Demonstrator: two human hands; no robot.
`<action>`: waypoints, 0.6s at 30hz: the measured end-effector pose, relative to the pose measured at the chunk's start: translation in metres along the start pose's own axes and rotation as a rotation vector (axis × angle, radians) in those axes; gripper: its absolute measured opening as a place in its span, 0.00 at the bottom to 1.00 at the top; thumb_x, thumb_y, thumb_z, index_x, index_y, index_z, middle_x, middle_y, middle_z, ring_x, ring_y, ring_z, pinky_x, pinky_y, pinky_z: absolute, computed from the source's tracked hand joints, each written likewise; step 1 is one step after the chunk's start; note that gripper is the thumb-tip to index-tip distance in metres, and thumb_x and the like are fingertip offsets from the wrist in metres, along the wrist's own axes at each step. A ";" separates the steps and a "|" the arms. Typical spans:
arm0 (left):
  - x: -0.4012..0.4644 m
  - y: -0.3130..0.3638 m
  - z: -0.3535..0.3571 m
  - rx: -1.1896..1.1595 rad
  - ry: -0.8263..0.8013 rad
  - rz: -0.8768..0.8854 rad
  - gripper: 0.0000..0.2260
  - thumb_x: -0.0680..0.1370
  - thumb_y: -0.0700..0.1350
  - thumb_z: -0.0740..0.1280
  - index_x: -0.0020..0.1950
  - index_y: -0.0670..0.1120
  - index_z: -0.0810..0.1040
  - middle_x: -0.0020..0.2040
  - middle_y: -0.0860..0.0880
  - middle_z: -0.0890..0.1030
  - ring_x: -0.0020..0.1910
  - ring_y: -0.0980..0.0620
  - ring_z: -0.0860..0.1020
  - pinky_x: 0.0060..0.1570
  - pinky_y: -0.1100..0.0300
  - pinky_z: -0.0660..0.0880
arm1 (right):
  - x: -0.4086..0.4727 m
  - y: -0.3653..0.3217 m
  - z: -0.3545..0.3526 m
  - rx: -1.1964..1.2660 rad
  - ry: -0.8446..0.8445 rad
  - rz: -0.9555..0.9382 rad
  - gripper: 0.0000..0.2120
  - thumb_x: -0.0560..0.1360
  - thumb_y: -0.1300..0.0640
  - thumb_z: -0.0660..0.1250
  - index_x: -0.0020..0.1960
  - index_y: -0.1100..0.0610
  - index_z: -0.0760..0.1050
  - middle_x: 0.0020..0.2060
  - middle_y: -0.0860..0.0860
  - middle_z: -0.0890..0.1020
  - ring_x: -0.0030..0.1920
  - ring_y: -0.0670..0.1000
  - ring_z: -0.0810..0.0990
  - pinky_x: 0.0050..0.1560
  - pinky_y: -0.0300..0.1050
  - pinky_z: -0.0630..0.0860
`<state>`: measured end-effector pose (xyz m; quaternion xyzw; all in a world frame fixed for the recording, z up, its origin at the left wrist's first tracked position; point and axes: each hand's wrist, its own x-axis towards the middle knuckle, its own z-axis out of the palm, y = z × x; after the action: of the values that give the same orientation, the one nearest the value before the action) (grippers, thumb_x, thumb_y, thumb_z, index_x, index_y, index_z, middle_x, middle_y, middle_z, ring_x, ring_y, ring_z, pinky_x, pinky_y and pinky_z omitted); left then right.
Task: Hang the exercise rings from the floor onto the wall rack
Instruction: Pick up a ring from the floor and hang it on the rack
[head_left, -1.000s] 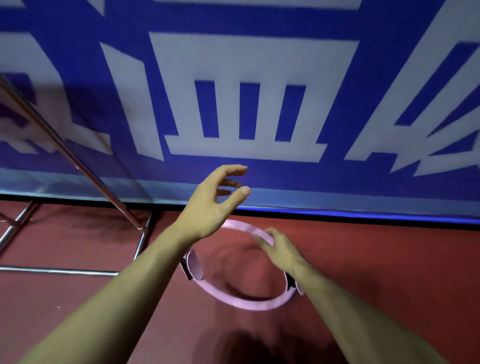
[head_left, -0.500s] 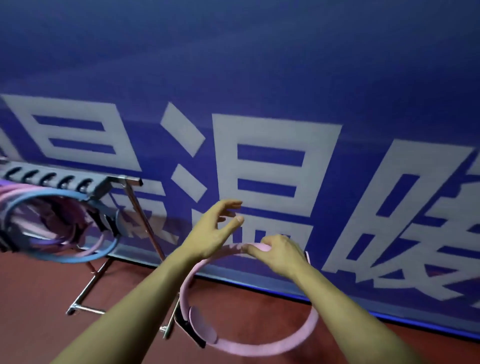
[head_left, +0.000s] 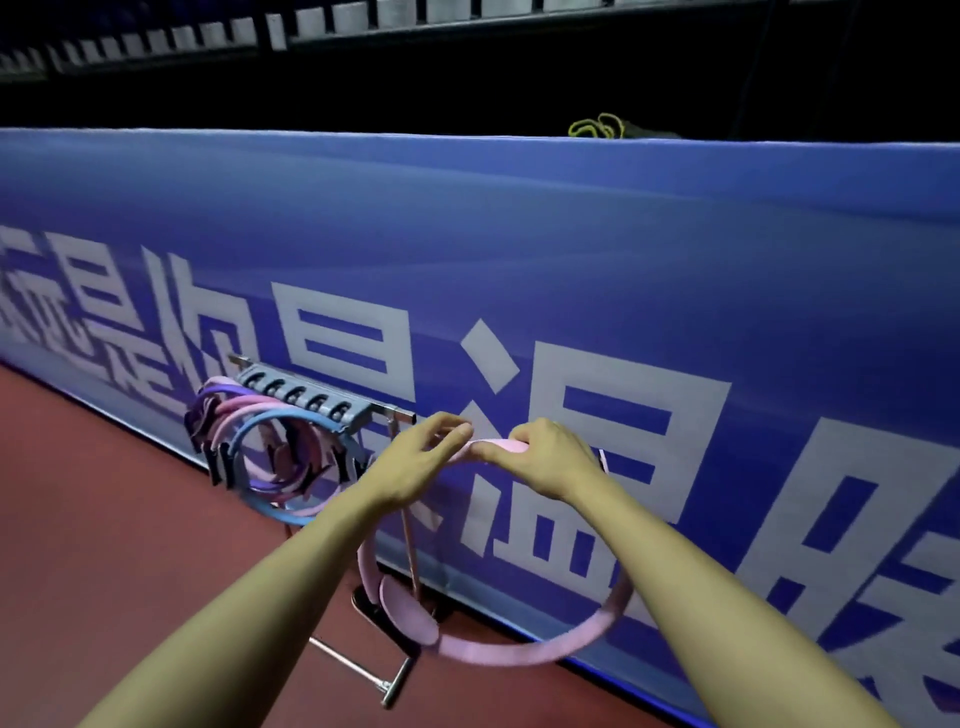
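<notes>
Both hands (head_left: 550, 457) pinch the pink ring (head_left: 524, 656) at its top. It could snag the crowded rack (head_left: 306, 399) (rings already hanging there).

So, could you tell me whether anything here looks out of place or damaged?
Nothing stands out. The pink ring is held at its top by both the left hand and right hand, looking intact. The other rings hang bunched on the rack, which stands upright by the blue banner.
</notes>
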<state>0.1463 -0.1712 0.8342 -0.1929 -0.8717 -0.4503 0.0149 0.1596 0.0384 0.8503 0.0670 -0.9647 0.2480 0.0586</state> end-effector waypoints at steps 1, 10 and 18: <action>-0.006 -0.006 -0.008 0.005 0.014 -0.007 0.23 0.78 0.70 0.58 0.62 0.57 0.79 0.56 0.59 0.82 0.54 0.63 0.79 0.58 0.58 0.75 | 0.001 -0.009 0.004 0.002 0.007 -0.014 0.37 0.66 0.19 0.58 0.36 0.55 0.76 0.30 0.50 0.78 0.33 0.52 0.79 0.33 0.47 0.73; -0.039 -0.076 -0.096 0.047 0.069 -0.038 0.19 0.83 0.62 0.58 0.46 0.53 0.83 0.37 0.61 0.84 0.37 0.63 0.79 0.40 0.56 0.73 | 0.027 -0.111 0.059 0.008 0.025 -0.049 0.41 0.59 0.14 0.53 0.37 0.51 0.79 0.33 0.47 0.80 0.37 0.50 0.80 0.41 0.51 0.81; -0.040 -0.173 -0.191 0.057 0.072 -0.025 0.19 0.80 0.63 0.61 0.40 0.52 0.78 0.31 0.54 0.74 0.31 0.57 0.70 0.37 0.54 0.67 | 0.075 -0.202 0.132 0.079 -0.054 -0.006 0.36 0.60 0.16 0.59 0.41 0.48 0.80 0.37 0.46 0.82 0.41 0.50 0.81 0.46 0.58 0.82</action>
<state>0.0943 -0.4249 0.8046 -0.1650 -0.8854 -0.4322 0.0461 0.1068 -0.2091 0.8414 0.0788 -0.9551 0.2838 0.0307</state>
